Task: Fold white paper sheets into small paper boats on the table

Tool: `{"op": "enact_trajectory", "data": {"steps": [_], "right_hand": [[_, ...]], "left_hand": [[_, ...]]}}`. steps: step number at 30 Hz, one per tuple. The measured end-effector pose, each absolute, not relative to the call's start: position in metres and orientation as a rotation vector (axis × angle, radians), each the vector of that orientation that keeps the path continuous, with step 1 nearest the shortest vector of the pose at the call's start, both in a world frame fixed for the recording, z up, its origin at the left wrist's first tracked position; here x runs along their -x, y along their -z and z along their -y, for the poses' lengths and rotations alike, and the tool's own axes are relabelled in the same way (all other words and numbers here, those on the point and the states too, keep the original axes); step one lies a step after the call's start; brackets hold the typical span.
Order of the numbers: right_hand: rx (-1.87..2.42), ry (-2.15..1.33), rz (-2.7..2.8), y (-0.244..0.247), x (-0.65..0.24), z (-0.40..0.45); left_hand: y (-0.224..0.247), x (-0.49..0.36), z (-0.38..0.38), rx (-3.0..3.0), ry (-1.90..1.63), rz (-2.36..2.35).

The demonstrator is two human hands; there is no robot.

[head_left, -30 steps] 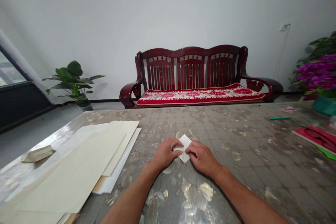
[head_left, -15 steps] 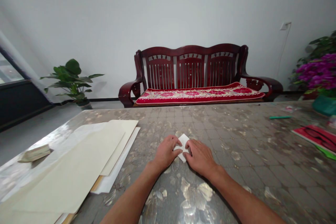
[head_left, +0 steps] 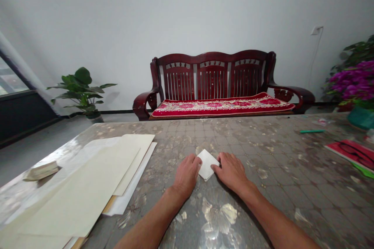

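Patterned tabletop [head_left: 280,163] is spread beneath the fingers [head_left: 221,158]. Between them a folded white paper [head_left: 207,164] is laid: its right corner is pinched by the right hand [head_left: 233,169], barely parted; the left hand [head_left: 187,172] is curled at its left corner, grip unclear. The fingers have been drawn apart, so more paper is exposed. Left of them cream sheets [head_left: 84,186] are stacked; far ahead, a wooden bench [head_left: 212,81] is placed; neither blocks them.

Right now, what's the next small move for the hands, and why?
I'd probably lift the right corner of the white paper with the right hand while the left hand steadies the other side. The paper sits as a diamond on the table, the hands are at opposite side corners, and the right thumb already touches its corner.
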State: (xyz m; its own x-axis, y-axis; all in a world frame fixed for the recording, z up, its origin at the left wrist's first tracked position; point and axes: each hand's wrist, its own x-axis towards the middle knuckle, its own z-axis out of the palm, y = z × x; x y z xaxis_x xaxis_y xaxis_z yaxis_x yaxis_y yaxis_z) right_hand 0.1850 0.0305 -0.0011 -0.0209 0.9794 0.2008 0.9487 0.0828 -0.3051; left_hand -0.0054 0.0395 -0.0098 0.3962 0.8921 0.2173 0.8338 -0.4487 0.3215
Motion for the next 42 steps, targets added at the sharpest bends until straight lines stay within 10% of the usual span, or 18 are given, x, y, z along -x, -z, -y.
{"op": "enact_trajectory", "data": {"steps": [27, 42], "right_hand": [[1.187, -0.999, 1.355, 0.025, -0.185, -0.056], [1.658, -0.433, 1.863, 0.017, -0.195, -0.057]], "left_hand": [[0.024, -0.016, -0.045, -1.317, -1.239, -1.09], [0.024, 0.008, -0.055, -2.46, -0.72, -1.382]]}}
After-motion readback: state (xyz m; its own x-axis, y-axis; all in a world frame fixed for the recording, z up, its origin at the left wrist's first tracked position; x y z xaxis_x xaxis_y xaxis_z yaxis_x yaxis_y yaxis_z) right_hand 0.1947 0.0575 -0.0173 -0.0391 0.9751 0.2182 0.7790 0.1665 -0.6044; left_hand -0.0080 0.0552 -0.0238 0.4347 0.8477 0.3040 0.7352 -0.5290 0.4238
